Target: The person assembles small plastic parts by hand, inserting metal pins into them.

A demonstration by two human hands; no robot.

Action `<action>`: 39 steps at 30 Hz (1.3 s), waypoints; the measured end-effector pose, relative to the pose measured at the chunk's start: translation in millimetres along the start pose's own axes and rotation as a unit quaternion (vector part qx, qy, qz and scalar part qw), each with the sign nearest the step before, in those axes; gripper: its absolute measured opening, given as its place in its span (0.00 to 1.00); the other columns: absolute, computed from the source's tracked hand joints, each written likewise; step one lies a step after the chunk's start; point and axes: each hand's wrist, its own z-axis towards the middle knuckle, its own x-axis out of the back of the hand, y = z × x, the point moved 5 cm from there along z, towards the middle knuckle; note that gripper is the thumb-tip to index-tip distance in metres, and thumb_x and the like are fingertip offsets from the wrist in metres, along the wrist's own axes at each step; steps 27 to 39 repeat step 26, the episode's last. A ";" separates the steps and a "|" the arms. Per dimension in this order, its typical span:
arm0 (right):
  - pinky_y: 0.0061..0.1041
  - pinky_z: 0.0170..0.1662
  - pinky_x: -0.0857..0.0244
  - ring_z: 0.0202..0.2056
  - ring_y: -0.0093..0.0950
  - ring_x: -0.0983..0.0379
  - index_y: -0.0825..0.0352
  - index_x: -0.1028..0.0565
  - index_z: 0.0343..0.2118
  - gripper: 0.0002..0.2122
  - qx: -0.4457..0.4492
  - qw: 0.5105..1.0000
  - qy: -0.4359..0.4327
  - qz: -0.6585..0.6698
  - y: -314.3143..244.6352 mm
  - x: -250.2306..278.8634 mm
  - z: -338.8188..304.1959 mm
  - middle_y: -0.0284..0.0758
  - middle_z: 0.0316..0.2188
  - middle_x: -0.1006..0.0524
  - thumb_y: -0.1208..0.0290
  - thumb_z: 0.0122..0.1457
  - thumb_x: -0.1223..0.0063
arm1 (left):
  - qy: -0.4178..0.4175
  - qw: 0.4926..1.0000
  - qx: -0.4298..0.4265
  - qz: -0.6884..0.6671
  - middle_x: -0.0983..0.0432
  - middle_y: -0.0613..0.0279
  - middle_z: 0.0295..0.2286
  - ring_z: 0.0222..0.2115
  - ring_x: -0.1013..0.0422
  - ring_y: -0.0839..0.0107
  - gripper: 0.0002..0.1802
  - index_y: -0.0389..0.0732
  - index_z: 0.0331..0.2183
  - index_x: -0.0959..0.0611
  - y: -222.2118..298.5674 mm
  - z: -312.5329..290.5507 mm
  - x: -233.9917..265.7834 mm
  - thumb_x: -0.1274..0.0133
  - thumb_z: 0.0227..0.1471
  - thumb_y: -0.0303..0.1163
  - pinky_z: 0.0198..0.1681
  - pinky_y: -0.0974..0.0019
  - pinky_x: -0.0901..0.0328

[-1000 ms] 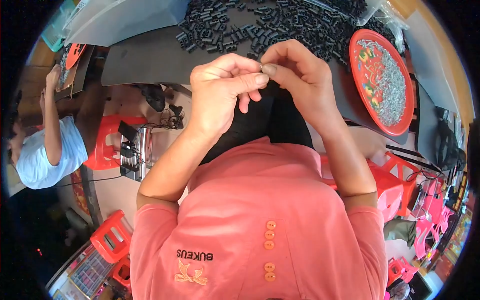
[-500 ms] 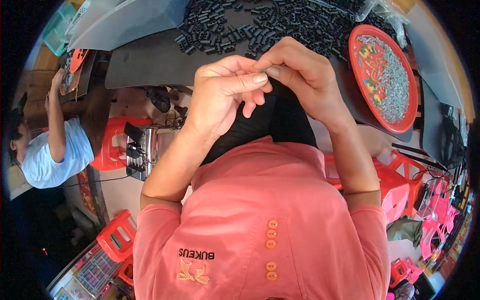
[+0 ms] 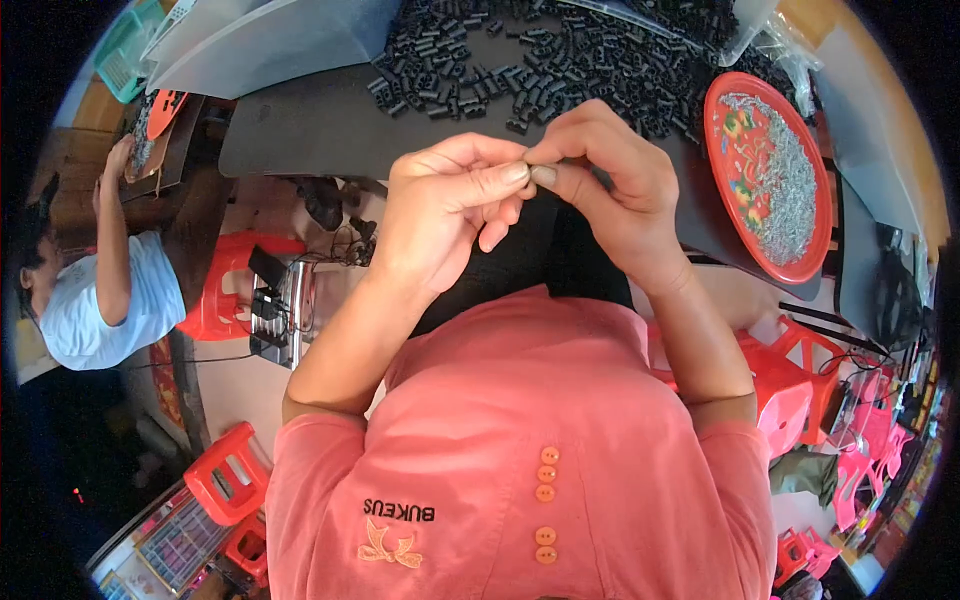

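Observation:
My left hand point(image 3: 445, 200) and my right hand point(image 3: 612, 190) meet fingertip to fingertip over the near edge of the dark table point(image 3: 300, 125). Both are closed in a pinch, thumb against forefinger. Whatever sits between the fingertips is too small and too covered to name. Just beyond my hands lies a wide spread of small black plastic parts point(image 3: 590, 75). To the right of my right hand rests a red round tray point(image 3: 715, 150) with a flowered bottom, holding a heap of small silvery metal pieces point(image 3: 785, 205).
Grey upright panels point(image 3: 270, 50) stand at the back left and right. Clear plastic bags point(image 3: 785, 55) lie behind the tray. At the far left another person in a light blue shirt point(image 3: 120, 300) works at a table. Red plastic stools point(image 3: 228, 472) stand around on the floor.
My hands sit slightly lower in the picture, fingertips pressed closer together. The table and tray also appear a little lower, as the view has shifted.

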 end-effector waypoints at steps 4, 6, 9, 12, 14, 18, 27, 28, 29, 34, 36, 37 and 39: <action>0.26 0.31 0.34 0.27 0.31 0.27 0.68 0.22 0.31 0.06 -0.071 0.997 -0.021 0.038 5.3 -4.9 6.1 0.36 0.25 0.27 0.83 0.48 0.42 | 0.008 1.000 -0.010 0.008 0.22 0.54 0.27 0.20 0.28 0.75 0.07 0.29 0.36 0.20 3.1 0.5 9.9 0.44 0.53 0.22 0.16 0.76 0.37; 0.31 0.33 0.32 0.29 0.35 0.25 0.66 0.22 0.31 0.05 -0.024 0.990 -0.040 -0.132 9.8 0.4 26.8 0.37 0.26 0.25 0.77 0.49 0.41 | 0.015 1.000 -0.022 0.009 0.22 0.54 0.27 0.20 0.28 0.75 0.08 0.28 0.36 0.20 5.0 0.8 15.5 0.44 0.53 0.22 0.16 0.76 0.37; 0.38 0.35 0.30 0.33 0.40 0.23 0.60 0.21 0.31 0.04 0.010 0.937 -0.036 -0.348 37.2 12.4 65.3 0.37 0.30 0.22 0.71 0.54 0.44 | 0.031 0.996 -0.075 0.034 0.22 0.55 0.26 0.21 0.28 0.76 0.08 0.29 0.36 0.20 13.9 8.5 20.3 0.43 0.53 0.23 0.18 0.76 0.36; 0.38 0.37 0.31 0.35 0.39 0.23 0.60 0.20 0.33 0.05 -0.020 0.871 -0.093 -0.481 62.2 4.1 88.4 0.32 0.32 0.22 0.69 0.54 0.45 | 0.023 0.996 -0.084 0.034 0.22 0.57 0.27 0.21 0.28 0.76 0.09 0.29 0.37 0.20 12.9 16.3 19.3 0.43 0.53 0.23 0.18 0.76 0.36; 0.39 0.37 0.31 0.36 0.39 0.23 0.60 0.20 0.33 0.06 -0.013 0.872 -0.114 -0.476 78.1 -3.8 96.4 0.33 0.33 0.22 0.69 0.53 0.44 | 0.026 0.995 -0.085 0.038 0.23 0.58 0.26 0.21 0.28 0.76 0.09 0.29 0.37 0.20 13.8 16.3 16.3 0.43 0.53 0.23 0.18 0.76 0.36; 0.39 0.37 0.31 0.36 0.39 0.23 0.60 0.19 0.32 0.06 -0.025 0.841 -0.171 -0.514 90.7 -13.9 103.2 0.33 0.33 0.21 0.68 0.53 0.43 | 0.024 0.996 -0.077 0.047 0.24 0.60 0.26 0.22 0.29 0.77 0.10 0.29 0.38 0.20 13.6 17.4 18.5 0.43 0.53 0.23 0.18 0.76 0.36; 0.39 0.38 0.30 0.36 0.39 0.23 0.60 0.19 0.33 0.07 -0.006 0.837 -0.192 -0.512 93.3 -17.9 103.9 0.35 0.34 0.21 0.67 0.53 0.42 | 0.016 0.996 -0.067 0.059 0.24 0.60 0.26 0.22 0.29 0.76 0.10 0.29 0.38 0.20 13.7 21.4 18.8 0.44 0.52 0.22 0.18 0.75 0.35; 0.39 0.38 0.30 0.36 0.39 0.23 0.60 0.19 0.33 0.07 -0.006 0.837 -0.192 -0.512 93.3 -17.9 103.9 0.35 0.34 0.21 0.67 0.53 0.42 | 0.016 0.996 -0.067 0.059 0.24 0.60 0.26 0.22 0.29 0.76 0.10 0.29 0.38 0.20 13.7 21.4 18.8 0.44 0.52 0.22 0.18 0.75 0.35; 0.39 0.38 0.30 0.36 0.39 0.23 0.60 0.19 0.33 0.07 -0.006 0.837 -0.192 -0.512 93.3 -17.9 103.9 0.35 0.34 0.21 0.67 0.53 0.42 | 0.016 0.996 -0.067 0.059 0.24 0.60 0.26 0.22 0.29 0.76 0.10 0.29 0.38 0.20 13.7 21.4 18.8 0.44 0.52 0.22 0.18 0.75 0.35; 0.39 0.38 0.30 0.36 0.39 0.23 0.60 0.19 0.33 0.07 -0.006 0.837 -0.192 -0.512 93.3 -17.9 103.9 0.35 0.34 0.21 0.67 0.53 0.42 | 0.016 0.996 -0.067 0.059 0.24 0.60 0.26 0.22 0.29 0.76 0.10 0.29 0.38 0.20 13.7 21.4 18.8 0.44 0.52 0.22 0.18 0.75 0.35; 0.39 0.38 0.30 0.36 0.39 0.23 0.60 0.19 0.33 0.07 -0.006 0.837 -0.192 -0.512 93.3 -17.9 103.9 0.35 0.34 0.21 0.67 0.53 0.42 | 0.016 0.996 -0.067 0.059 0.24 0.60 0.26 0.22 0.29 0.76 0.10 0.29 0.38 0.20 13.7 21.4 18.8 0.44 0.52 0.22 0.18 0.75 0.35; 0.39 0.38 0.30 0.36 0.39 0.23 0.60 0.19 0.33 0.07 -0.006 0.837 -0.192 -0.512 93.3 -17.9 103.9 0.35 0.34 0.21 0.67 0.53 0.42 | 0.016 0.996 -0.067 0.059 0.24 0.60 0.26 0.22 0.29 0.76 0.10 0.29 0.38 0.20 13.7 21.4 18.8 0.44 0.52 0.22 0.18 0.75 0.35; 0.39 0.38 0.30 0.36 0.39 0.23 0.60 0.19 0.33 0.07 -0.006 0.837 -0.192 -0.512 93.3 -17.9 103.9 0.35 0.34 0.21 0.67 0.53 0.42 | 0.016 0.996 -0.067 0.059 0.24 0.60 0.26 0.22 0.29 0.76 0.10 0.29 0.38 0.20 13.7 21.4 18.8 0.44 0.52 0.22 0.18 0.75 0.35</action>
